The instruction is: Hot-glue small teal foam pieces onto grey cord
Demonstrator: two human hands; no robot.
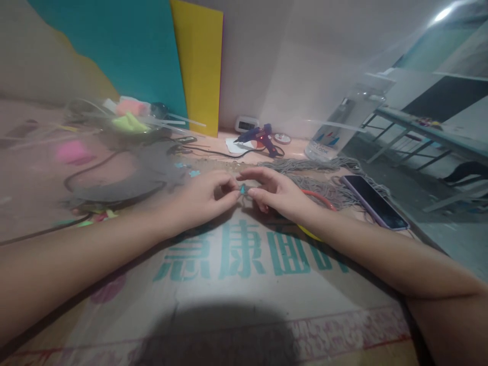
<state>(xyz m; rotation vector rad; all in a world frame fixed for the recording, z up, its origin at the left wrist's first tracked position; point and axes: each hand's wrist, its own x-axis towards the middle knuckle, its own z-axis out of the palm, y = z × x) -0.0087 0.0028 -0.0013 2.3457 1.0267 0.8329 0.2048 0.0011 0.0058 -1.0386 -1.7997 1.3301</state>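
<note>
Over the middle of the printed sheet, my left hand [217, 193] pinches a small teal piece [243, 189] between thumb and fingertips. From the other side my right hand [280, 192] meets it, its thumb at the piece and its index finger arched above. A bit of dark grey strand seems to hang by the piece, mostly hidden by the fingers. Behind my left hand lie small light-blue star-like bits [194, 173]. Grey yarn [328, 180] spreads in a heap behind my right hand. An orange-red band [320, 197] and a yellow one [309, 233] show beside my right forearm.
A purple glue gun [263, 138] with a red light rests at the back, its cable running left. Near it stand a small white clock [246, 124] and a tape roll [282, 138]. A clear plastic bottle [339, 127] and a phone [375, 202] are at right. Coloured craft material [131, 122] lies left.
</note>
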